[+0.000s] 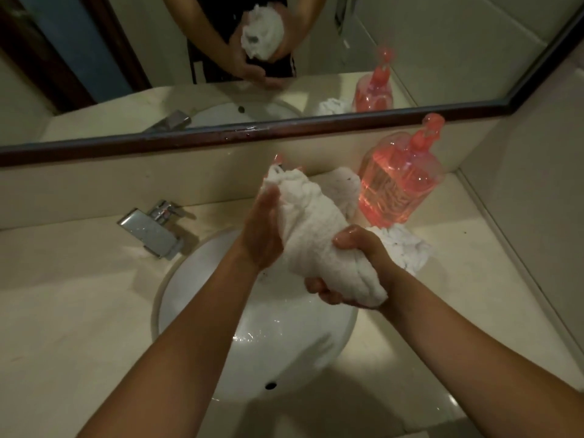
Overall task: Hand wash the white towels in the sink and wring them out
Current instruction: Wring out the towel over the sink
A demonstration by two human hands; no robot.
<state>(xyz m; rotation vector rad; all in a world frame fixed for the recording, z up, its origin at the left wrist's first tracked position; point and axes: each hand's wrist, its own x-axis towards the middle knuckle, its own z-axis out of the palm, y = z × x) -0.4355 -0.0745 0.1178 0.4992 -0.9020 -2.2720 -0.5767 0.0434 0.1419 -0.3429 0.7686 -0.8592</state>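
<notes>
A rolled, wet white towel [316, 229] is held above the white round sink [196, 279]. My right hand [357, 267] is closed around its near end. My left hand [264, 229] lies flat against the towel's left side, fingers straight and together, pointing away from me. More white towels lie on the counter: one bunched behind the held towel [343, 188], another to the right of my right hand [404, 248]. Water glistens in the basin.
A chrome tap [151, 229] stands at the sink's far left. A pink soap dispenser bottle [401, 181] stands on the beige counter [63, 295] at the far right, near the wall corner. A dark-framed mirror [221, 137] runs along the back.
</notes>
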